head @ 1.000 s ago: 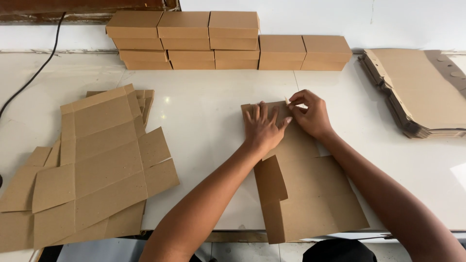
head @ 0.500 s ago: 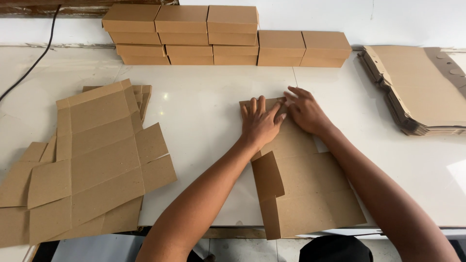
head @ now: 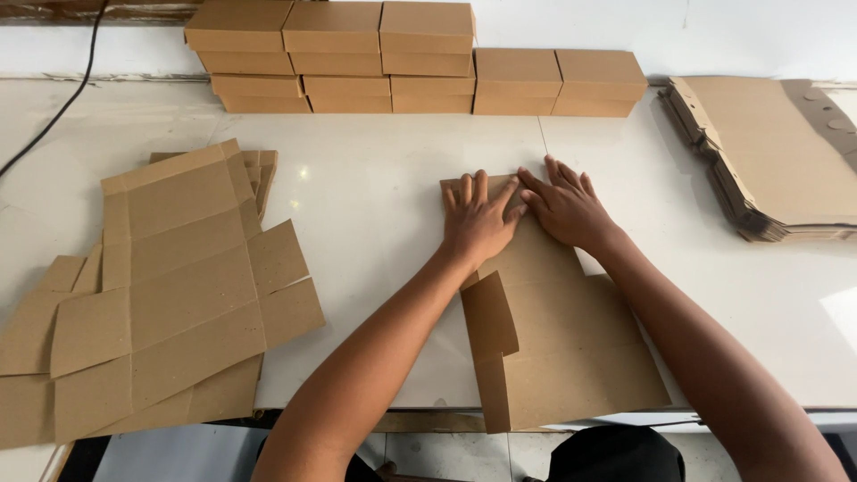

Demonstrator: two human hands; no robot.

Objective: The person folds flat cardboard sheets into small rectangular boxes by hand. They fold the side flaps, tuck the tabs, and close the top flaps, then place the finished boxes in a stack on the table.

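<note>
I have both hands flat and open on the far end of a cardboard blank (head: pixel 553 339) lying on the white table (head: pixel 375 205) in front of me: my left hand (head: pixel 479 221) and right hand (head: pixel 564 207) press side by side, fingers spread, gripping nothing. A stack of flat blanks (head: pixel 170 286) lies to my left, another pile (head: pixel 768 152) at the right edge, and folded boxes (head: pixel 420 54) line the table's far side.
</note>
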